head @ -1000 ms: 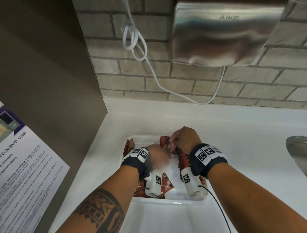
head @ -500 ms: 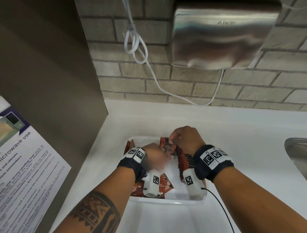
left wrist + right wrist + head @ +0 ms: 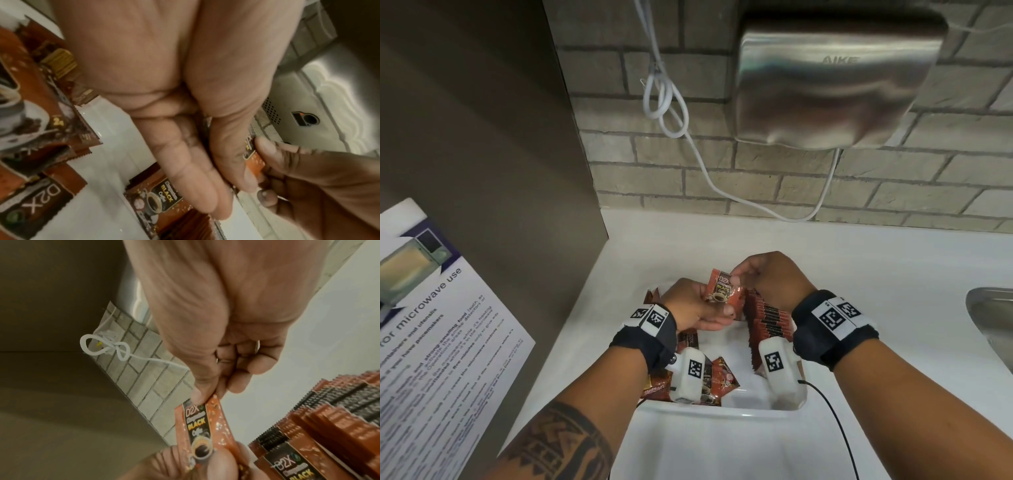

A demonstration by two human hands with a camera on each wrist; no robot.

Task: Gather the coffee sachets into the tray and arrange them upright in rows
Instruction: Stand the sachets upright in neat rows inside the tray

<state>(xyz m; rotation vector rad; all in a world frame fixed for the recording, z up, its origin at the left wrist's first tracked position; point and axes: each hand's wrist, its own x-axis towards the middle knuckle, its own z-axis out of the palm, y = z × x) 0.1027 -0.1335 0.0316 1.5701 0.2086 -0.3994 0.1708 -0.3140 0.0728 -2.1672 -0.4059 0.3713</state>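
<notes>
Right hand (image 3: 767, 281) pinches D2X black coffee sachet (image 3: 722, 289) top; left hand (image 3: 695, 308) grips bottom, holding it upright to join standing row (image 3: 767, 318) in white tray (image 3: 722, 409).

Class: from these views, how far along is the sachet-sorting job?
Done: a row of upright sachets stands along the right side of the tray. In hand: the left hand and right hand both hold one sachet. Left: loose sachets lying flat at the tray's near left.
</notes>
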